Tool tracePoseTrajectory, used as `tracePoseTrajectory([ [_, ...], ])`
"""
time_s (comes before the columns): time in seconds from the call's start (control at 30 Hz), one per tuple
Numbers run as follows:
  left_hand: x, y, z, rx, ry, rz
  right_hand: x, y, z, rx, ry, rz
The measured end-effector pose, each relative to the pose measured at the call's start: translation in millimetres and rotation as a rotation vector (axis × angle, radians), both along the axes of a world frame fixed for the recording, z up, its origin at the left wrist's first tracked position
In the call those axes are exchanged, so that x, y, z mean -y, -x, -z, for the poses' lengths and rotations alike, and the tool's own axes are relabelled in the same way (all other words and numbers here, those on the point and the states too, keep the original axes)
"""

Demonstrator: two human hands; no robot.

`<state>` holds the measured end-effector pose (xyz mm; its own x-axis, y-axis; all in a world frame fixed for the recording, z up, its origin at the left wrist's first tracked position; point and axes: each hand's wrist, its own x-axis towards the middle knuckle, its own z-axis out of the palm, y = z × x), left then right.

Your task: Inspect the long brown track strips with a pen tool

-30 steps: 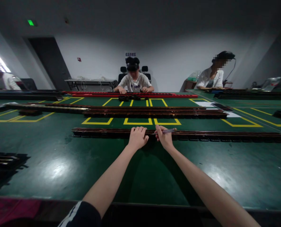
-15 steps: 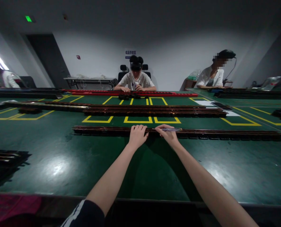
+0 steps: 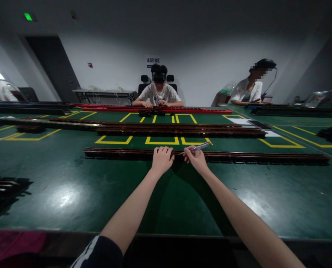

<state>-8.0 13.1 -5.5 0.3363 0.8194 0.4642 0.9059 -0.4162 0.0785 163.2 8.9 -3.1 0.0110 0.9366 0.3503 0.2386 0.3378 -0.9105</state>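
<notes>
A long dark strip (image 3: 255, 158) with thin copper-coloured lines lies left to right across the table before me. My left hand (image 3: 162, 159) grips it near its middle, fingers draped over the far edge and thumb at the near side. Just to the right, my right hand (image 3: 196, 159) pinches a slim pen-like tool (image 3: 198, 146) with a clear barrel. The thin tip of this tool points left and down at the strip between my hands. Whether the tip touches the strip I cannot tell.
Behind the strip lies a stack of similar strips (image 3: 182, 130), with yellow tape outlines (image 3: 162, 143) around it. More strips (image 3: 4, 191) sit at the left. Across the green table (image 3: 71, 212), a person (image 3: 159, 93) works at a red rail (image 3: 104, 108). Two other people sit farther off.
The far end of the pen-like tool has risen, so it slants more steeply with its tip down toward the strip. My left hand stays on the strip. The view has shifted slightly.
</notes>
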Motion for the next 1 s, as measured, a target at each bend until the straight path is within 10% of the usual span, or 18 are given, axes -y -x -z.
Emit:
tracePoseTrajectory([
  [1.0, 3.8, -3.8, -2.0, 0.011, -0.002, 0.006, 6.0, 5.6, 2.0, -0.103, -0.070, 0.145],
])
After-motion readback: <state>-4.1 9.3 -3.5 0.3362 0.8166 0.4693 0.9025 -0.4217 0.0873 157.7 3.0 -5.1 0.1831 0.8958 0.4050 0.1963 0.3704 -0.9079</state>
